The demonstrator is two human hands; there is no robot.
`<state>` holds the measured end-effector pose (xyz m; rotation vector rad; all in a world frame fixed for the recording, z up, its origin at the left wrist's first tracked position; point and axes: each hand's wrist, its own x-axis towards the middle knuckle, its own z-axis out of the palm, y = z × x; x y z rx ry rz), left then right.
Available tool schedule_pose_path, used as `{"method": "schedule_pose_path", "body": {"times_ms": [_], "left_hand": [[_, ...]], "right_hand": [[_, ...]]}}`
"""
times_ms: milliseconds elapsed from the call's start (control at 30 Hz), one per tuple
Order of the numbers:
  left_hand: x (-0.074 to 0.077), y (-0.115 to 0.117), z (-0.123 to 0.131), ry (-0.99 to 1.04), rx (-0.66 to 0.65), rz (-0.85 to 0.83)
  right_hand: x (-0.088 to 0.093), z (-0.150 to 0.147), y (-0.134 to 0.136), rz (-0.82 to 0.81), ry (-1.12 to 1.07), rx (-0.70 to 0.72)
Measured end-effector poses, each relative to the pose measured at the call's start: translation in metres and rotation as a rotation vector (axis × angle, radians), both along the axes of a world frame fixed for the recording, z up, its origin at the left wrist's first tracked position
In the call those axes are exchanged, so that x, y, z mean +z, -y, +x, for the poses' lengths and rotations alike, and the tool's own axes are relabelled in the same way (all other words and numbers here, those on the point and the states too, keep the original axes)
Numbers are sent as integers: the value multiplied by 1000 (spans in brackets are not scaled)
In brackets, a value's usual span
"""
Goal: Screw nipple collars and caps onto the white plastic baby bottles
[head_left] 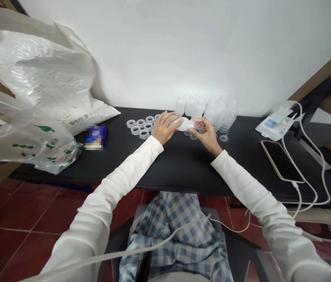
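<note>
Over the middle of the black table, my left hand (165,127) is closed around a smooth white rounded plastic piece (185,124), which lies roughly sideways. My right hand (207,136) pinches the narrow end of it, where a clear plastic part (199,128) shows between my fingers. Whether the two parts are joined I cannot tell. Several translucent plastic rings (136,130) lie in rows just left of my left hand. Behind my right hand stand several clear, rounded plastic containers (222,117), and a small clear piece (223,138) lies in front of them.
Large white plastic bags (53,74) fill the left end of the table (179,168), with a blue packet (96,137) beside them. To the right are a phone (282,161) on a charging cable and a white power strip (275,123). A white wall rises behind.
</note>
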<state>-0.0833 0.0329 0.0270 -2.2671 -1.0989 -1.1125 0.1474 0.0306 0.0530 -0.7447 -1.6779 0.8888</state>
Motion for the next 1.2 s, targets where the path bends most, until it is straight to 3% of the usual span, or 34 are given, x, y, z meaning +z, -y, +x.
{"method": "schedule_pose_path", "body": {"times_ms": [200, 333, 400, 533, 633, 700, 900, 1033, 1200], "left_hand": [[-3, 1, 5, -6, 46, 47], [0, 4, 6, -22, 54, -12], [4, 6, 8, -14, 68, -46], [8, 10, 11, 72, 136, -107], [8, 10, 12, 110, 154, -139], [8, 10, 12, 114, 150, -158], [11, 12, 12, 97, 178, -226], [11, 10, 9, 100, 182, -244], [9, 4, 2, 129, 144, -221]], "right_hand": [[-2, -1, -4, -199, -110, 87], [4, 8, -10, -109, 77, 103], [10, 17, -12, 64, 240, -15], [23, 40, -18, 424, 521, -487], [24, 55, -26, 464, 661, -777], [20, 60, -33, 442, 732, -849], [13, 62, -38, 359, 776, -844], [22, 57, -28, 418, 507, -805], [22, 42, -21, 409, 195, -559]]}}
